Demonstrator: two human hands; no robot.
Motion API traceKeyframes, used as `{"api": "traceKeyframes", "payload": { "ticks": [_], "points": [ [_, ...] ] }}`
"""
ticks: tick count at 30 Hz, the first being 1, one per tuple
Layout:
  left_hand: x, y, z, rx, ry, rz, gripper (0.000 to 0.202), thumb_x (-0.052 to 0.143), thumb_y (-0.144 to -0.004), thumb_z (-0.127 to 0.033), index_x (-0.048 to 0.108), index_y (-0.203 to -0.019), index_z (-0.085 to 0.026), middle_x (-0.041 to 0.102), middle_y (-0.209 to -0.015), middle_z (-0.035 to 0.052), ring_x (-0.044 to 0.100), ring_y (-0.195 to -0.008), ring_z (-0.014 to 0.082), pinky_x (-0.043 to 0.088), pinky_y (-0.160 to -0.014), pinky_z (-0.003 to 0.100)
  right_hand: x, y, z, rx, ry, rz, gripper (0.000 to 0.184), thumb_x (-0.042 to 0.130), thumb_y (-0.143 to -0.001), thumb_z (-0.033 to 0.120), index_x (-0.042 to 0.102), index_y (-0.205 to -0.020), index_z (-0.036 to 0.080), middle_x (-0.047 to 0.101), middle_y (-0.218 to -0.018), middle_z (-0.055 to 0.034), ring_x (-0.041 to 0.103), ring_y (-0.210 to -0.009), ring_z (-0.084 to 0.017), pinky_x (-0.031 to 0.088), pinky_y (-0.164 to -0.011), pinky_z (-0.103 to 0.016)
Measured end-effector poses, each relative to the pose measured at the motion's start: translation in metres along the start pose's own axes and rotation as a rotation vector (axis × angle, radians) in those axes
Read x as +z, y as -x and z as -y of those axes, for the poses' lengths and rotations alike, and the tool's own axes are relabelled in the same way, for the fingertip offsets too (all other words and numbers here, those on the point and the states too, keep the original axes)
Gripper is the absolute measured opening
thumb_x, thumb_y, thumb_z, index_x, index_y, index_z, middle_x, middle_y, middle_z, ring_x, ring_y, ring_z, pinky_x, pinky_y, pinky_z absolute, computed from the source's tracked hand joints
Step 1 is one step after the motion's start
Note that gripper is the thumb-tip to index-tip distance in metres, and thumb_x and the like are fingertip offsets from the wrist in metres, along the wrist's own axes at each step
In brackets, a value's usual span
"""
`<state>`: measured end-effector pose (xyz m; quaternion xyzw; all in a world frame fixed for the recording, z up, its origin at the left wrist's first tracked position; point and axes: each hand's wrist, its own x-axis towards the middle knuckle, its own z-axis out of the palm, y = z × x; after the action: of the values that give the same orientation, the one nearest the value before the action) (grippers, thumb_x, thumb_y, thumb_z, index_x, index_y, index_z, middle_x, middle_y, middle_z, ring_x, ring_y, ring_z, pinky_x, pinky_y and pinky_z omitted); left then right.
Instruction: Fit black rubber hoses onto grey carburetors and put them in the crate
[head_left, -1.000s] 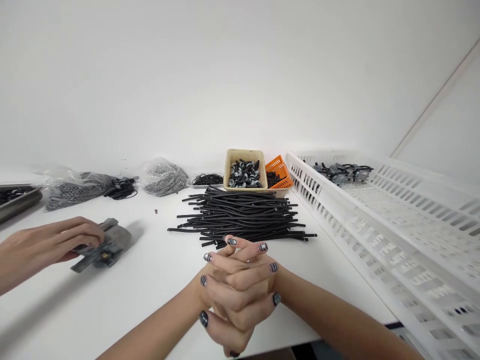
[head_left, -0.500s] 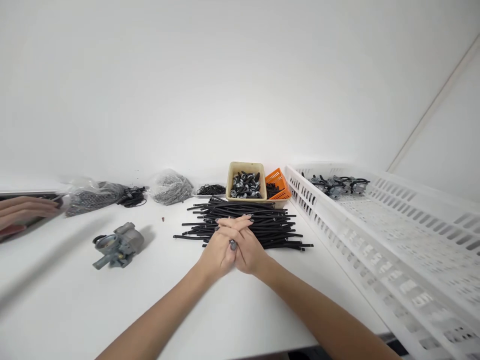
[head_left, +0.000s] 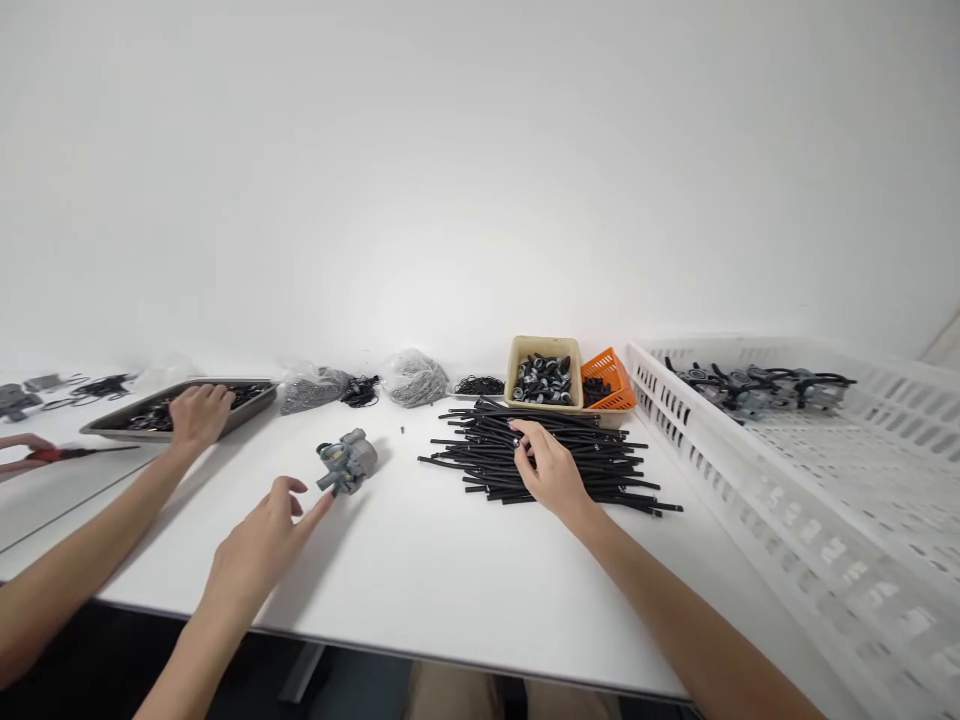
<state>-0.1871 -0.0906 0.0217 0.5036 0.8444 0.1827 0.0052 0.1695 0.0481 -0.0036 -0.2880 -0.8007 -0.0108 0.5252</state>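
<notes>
A grey metal carburetor [head_left: 349, 462] rests on the white table, left of centre. My left hand [head_left: 259, 545] is just in front of it, fingers apart. One fingertip is at its lower edge; whether it touches I cannot tell. My right hand [head_left: 551, 468] is over a pile of short black hoses [head_left: 480, 455], with its fingers bent, a gap between thumb and forefinger, and no hose visibly held. Behind the hoses stand a cream bin [head_left: 514, 398] of black-and-metal parts and a tilted orange basket [head_left: 616, 368] with small black pieces.
A large white crate [head_left: 720, 470] holding several carburetors with hoses fills the right side. Plastic bags [head_left: 416, 378] of small parts line the wall. At left, a co-worker's hand [head_left: 201, 412] is in a metal tray [head_left: 142, 436]; another hand holds a red-handled screwdriver [head_left: 56, 454].
My clasped hands have come apart: the left has moved left to the carburetor, the right stays over the hoses. The view has swung left, bringing the co-worker's tray and arm into sight.
</notes>
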Motion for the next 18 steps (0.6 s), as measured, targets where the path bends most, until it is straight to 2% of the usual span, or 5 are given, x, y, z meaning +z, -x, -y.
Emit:
{"api": "traceKeyframes", "payload": {
  "ticks": [3,7,11,14,18],
  "points": [
    [0.008,-0.021,0.026,0.101,-0.059,0.082,0.055,0.033,-0.094,-0.066,0.050,-0.111,-0.017,0.069,-0.105,0.0163,0.070,-0.082,0.0297,0.048,-0.064,0.034,0.001,0.000,0.003,0.007,0.006,0.010,0.033,0.042,-0.096,0.015,0.060,-0.124,0.016,0.071,-0.117,-0.0108,0.070,-0.102,-0.019,0.057,-0.097,-0.036],
    [0.013,-0.036,0.018,0.242,-0.095,0.084,0.041,0.026,-0.098,-0.049,0.055,-0.098,-0.020,0.069,-0.105,0.0124,0.069,-0.086,0.0271,0.043,-0.062,0.030,-0.002,-0.002,0.003,0.025,0.035,-0.008,0.032,0.041,-0.096,0.015,0.061,-0.121,0.016,0.072,-0.114,-0.0101,0.071,-0.097,-0.019,0.058,-0.092,-0.034],
    [0.005,-0.029,-0.005,0.329,-0.123,0.010,0.038,0.029,-0.097,-0.046,0.058,-0.094,-0.021,0.068,-0.108,0.0104,0.068,-0.097,0.0296,0.037,-0.059,0.030,-0.005,-0.004,-0.003,0.045,0.065,-0.031,0.031,0.040,-0.096,0.016,0.062,-0.118,0.017,0.073,-0.109,-0.0095,0.071,-0.093,-0.018,0.059,-0.088,-0.033],
    [-0.003,-0.007,-0.032,0.377,-0.126,-0.027,0.041,0.028,-0.098,-0.046,0.058,-0.084,-0.021,0.068,-0.092,0.0074,0.068,-0.083,0.0264,0.036,-0.058,0.030,-0.006,-0.005,-0.007,0.058,0.082,-0.036,0.030,0.041,-0.096,0.016,0.063,-0.116,0.017,0.073,-0.106,-0.0093,0.071,-0.093,-0.019,0.058,-0.088,-0.033],
    [-0.001,0.034,-0.088,0.670,-0.110,0.008,0.036,0.035,-0.098,-0.037,0.061,-0.080,-0.022,0.067,-0.078,0.0043,0.066,-0.067,0.0197,0.038,-0.058,0.028,-0.006,-0.004,-0.013,0.119,0.127,-0.031,0.031,0.039,-0.097,0.019,0.066,-0.112,0.018,0.074,-0.104,-0.0091,0.069,-0.095,-0.020,0.056,-0.089,-0.034]
  ]
}}
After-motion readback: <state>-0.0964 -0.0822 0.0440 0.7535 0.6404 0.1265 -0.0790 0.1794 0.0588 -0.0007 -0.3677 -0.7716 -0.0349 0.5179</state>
